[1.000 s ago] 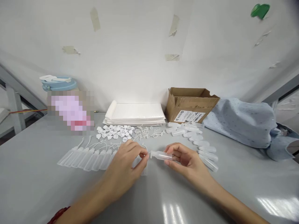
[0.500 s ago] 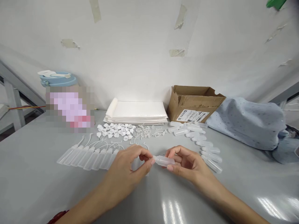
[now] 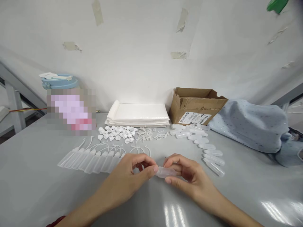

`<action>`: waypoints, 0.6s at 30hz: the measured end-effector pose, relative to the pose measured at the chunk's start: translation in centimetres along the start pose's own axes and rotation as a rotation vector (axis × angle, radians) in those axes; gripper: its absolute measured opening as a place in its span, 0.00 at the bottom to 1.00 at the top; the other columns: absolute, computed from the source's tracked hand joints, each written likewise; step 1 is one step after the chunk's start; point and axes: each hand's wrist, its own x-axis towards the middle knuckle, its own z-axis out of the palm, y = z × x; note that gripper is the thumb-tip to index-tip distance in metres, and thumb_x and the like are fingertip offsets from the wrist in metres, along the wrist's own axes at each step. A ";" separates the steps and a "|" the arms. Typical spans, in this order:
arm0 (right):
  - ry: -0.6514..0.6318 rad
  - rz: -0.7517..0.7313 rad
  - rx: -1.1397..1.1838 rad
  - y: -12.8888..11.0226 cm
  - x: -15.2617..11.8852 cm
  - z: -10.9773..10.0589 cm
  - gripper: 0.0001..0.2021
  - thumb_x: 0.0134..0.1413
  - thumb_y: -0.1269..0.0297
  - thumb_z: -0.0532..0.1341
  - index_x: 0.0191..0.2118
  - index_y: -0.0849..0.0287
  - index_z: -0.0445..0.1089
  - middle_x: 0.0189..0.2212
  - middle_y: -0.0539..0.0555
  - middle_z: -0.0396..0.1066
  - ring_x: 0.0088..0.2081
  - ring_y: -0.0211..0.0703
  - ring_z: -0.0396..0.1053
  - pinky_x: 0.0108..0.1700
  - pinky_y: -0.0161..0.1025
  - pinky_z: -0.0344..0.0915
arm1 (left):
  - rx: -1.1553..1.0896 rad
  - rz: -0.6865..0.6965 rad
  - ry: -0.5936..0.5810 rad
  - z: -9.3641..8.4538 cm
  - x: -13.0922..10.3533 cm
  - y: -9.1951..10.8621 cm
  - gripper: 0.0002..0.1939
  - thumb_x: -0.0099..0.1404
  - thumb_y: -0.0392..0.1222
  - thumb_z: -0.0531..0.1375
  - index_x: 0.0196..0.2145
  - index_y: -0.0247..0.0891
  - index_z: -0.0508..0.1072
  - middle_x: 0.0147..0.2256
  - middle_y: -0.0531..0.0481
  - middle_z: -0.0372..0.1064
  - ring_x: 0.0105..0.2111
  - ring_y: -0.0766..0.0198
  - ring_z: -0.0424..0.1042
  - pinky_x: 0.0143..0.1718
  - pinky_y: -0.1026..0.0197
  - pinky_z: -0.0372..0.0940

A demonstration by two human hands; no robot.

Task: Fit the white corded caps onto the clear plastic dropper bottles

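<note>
A small translucent bottle (image 3: 166, 172) lies sideways between my hands, its neck pointing left. My left hand (image 3: 136, 173) pinches the neck end between thumb and index finger, which hide the neck. Around the base end, the fingers of my right hand (image 3: 187, 175) are curled, with the thumb below the bottle. Left of my left hand is a slanted row of several bottles (image 3: 92, 160) with thin looped straps at their necks. Several loose bottles (image 3: 205, 146) form a curved line on the right. White caps (image 3: 117, 133) and pale straps (image 3: 146, 134) lie in piles behind my hands.
Stacked white padded envelopes (image 3: 139, 112) lie by the wall. To their right stands an open cardboard box (image 3: 196, 108), with light blue fabric (image 3: 251, 126) beside it. A container with a blue lid (image 3: 59, 82), partly pixelated, is at the back left of the grey table (image 3: 35, 189).
Both hands and the bottle have moved slightly down, towards the table's near side. My left fingers now cover the neck, and more of the straps behind them shows.
</note>
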 end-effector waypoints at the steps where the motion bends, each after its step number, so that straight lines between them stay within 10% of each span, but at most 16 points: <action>1: 0.015 -0.030 -0.085 0.0 -0.1 0.1 0.07 0.55 0.62 0.63 0.38 0.56 0.66 0.28 0.48 0.71 0.30 0.36 0.67 0.34 0.34 0.63 | -0.010 -0.006 -0.014 0.0 0.0 -0.1 0.13 0.62 0.53 0.56 0.32 0.44 0.76 0.30 0.55 0.68 0.33 0.62 0.65 0.33 0.62 0.57; 11: 0.022 -0.440 -0.456 0.8 -0.6 1.0 0.22 0.58 0.74 0.57 0.57 0.52 0.61 0.45 0.53 0.74 0.44 0.39 0.72 0.45 0.33 0.69 | -0.086 -0.054 0.008 0.1 -0.1 0.4 0.24 0.67 0.57 0.48 0.29 0.40 0.76 0.27 0.53 0.70 0.33 0.62 0.67 0.36 0.62 0.62; 15: 0.096 -0.217 -0.212 0.5 -0.4 1.3 0.15 0.58 0.67 0.58 0.52 0.51 0.67 0.42 0.53 0.76 0.42 0.43 0.74 0.44 0.37 0.70 | -0.060 -0.006 0.078 0.2 -0.2 -0.2 0.28 0.70 0.53 0.39 0.35 0.42 0.76 0.33 0.51 0.72 0.37 0.59 0.69 0.42 0.55 0.65; 18: 0.147 0.017 0.047 0.4 0.0 1.4 0.13 0.57 0.59 0.60 0.47 0.53 0.70 0.37 0.54 0.77 0.39 0.45 0.75 0.44 0.41 0.70 | 0.158 0.214 0.342 0.7 -0.2 -1.0 0.18 0.70 0.49 0.44 0.47 0.44 0.70 0.42 0.48 0.70 0.42 0.56 0.68 0.45 0.52 0.65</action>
